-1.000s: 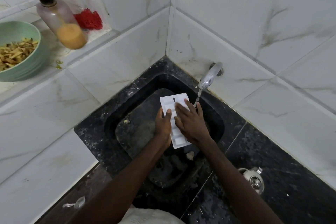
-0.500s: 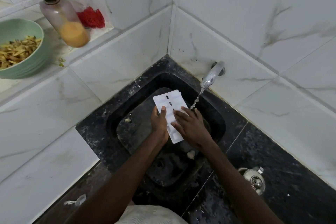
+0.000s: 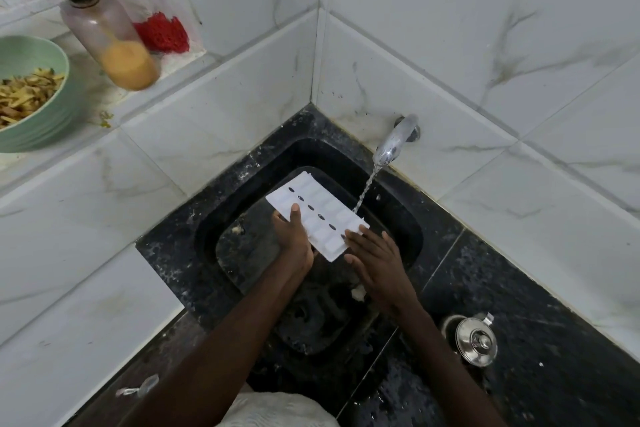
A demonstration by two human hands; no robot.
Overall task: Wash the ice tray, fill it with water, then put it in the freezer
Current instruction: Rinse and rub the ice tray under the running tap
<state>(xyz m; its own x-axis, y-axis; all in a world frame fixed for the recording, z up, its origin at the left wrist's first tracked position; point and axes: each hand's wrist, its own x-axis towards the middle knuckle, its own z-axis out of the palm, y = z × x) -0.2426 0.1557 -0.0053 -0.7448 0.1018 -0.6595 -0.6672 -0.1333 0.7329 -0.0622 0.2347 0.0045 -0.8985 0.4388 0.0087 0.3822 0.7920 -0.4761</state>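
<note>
A white ice tray [image 3: 317,215] is held over the black sink [image 3: 221,211], turned so its underside with a row of dark oval holes faces up. My left hand [image 3: 296,243] grips its left long edge, thumb on top. My right hand [image 3: 375,258] has its fingers spread, fingertips touching the tray's near right corner. Water runs from the chrome tap [image 3: 394,140] in a thin stream that lands at the tray's right edge.
A steel lidded pot [image 3: 476,340] sits on the black counter at right. On the upper-left ledge stand a pump bottle of orange liquid [image 3: 110,35], a red scrubber [image 3: 161,32] and a green bowl of peelings [image 3: 38,94]. A flat dark pan [image 3: 249,253] lies in the sink.
The tray has been flipped and swung to the left, its underside now up. My right hand slid off the tray's top to its near corner. The stream now hits the tray's right edge.
</note>
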